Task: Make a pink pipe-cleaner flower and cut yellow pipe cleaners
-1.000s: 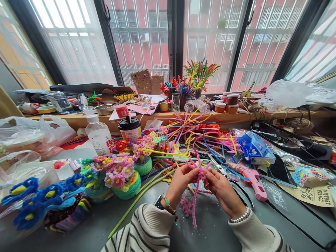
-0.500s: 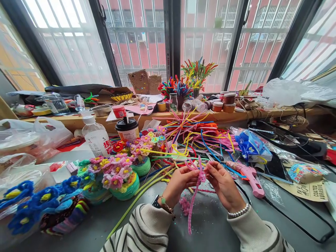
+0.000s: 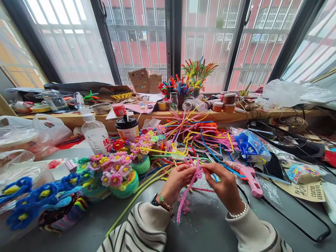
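Between my two hands is a pink pipe cleaner piece (image 3: 183,202), with a looped, curled part at the top and a long fuzzy strand hanging down to the left. My left hand (image 3: 173,182) pinches it near the loops from the left. From the right, my right hand (image 3: 224,182) closes thumb and forefinger on the curled part. A fluffy pink piece (image 3: 186,207) lies on the grey table (image 3: 207,229) just behind the hanging strand. Close beyond my hands, a dark pink pipe cleaner (image 3: 203,189) rests among scattered glitter.
Pots of pipe-cleaner flowers (image 3: 117,171) and blue flowers (image 3: 31,199) stand at left, near a bottle (image 3: 96,136) and a lidded cup (image 3: 127,130). Loose pipe cleaners (image 3: 194,131) heap behind my hands. A pink glue gun (image 3: 252,180) with its black cord lies right.
The pink piece has tilted, its hanging strand swinging left and up. My right hand has turned and moved slightly left, its fingers now meeting at the loops.
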The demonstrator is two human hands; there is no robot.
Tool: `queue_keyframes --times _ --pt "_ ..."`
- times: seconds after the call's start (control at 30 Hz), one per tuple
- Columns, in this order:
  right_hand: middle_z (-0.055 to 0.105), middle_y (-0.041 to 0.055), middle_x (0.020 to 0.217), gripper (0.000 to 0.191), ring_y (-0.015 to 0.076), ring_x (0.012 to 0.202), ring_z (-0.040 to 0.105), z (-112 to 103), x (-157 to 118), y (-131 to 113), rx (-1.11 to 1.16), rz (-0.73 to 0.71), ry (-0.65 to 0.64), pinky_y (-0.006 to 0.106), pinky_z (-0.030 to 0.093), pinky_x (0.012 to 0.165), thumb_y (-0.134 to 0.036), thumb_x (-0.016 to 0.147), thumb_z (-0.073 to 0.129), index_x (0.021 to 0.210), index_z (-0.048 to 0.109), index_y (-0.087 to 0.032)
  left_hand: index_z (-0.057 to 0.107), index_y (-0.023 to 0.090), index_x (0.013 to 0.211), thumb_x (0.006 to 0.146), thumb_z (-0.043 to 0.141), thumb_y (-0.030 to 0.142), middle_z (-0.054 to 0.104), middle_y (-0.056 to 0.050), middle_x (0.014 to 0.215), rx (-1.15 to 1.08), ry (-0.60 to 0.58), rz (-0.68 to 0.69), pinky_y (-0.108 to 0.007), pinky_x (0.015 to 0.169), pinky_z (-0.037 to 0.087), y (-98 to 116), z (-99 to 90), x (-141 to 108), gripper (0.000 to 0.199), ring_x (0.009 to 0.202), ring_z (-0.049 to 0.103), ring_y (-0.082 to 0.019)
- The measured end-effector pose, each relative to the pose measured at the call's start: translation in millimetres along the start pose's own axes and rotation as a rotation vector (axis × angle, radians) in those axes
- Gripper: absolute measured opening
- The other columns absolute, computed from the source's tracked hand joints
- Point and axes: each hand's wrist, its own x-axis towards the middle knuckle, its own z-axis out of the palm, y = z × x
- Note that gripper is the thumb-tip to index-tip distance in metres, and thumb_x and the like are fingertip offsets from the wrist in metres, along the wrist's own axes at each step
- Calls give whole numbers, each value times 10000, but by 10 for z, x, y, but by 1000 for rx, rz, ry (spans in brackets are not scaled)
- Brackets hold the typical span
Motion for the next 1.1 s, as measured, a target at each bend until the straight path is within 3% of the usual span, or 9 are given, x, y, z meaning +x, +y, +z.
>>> queue_keyframes --times 0.23,0.73,0.83,1.0,1.1 --pt "599 43 829 222 185 796 541 -13 -18 64 -223 -189 -61 323 423 716 -154 762 448 901 589 -254 607 105 687 563 675 300 623 -35 642 31 -11 14 -210 609 418 -20 -20 9 241 593 572 -102" --pt "584 67 764 236 175 744 545 9 -14 123 -418 -438 -70 299 469 638 -119 777 442 938 592 -206 624 99 703 553 677 307 625 -34 640 122 31 28 -208 603 417 9 -11 -17 262 590 559 -103" --pt "583 66 771 227 174 758 545 6 -8 111 -398 -424 -64 302 470 651 -109 775 443 930 584 -196 623 95 690 528 696 286 616 -28 628 118 7 26 -208 606 422 32 -4 -26 261 590 557 -103" --pt "588 46 842 203 154 794 544 -32 18 84 -253 -279 -62 287 466 696 -120 781 440 941 535 -201 618 94 699 555 686 248 610 -22 637 91 -23 31 -206 625 436 52 -4 -35 222 586 555 -88" --pt "582 50 891 251 161 843 532 -50 29 111 -322 -323 -73 304 453 728 -99 784 417 998 500 -201 604 100 690 574 676 227 610 -20 635 21 -35 3 -204 622 442 45 -15 -32 187 582 561 -85"
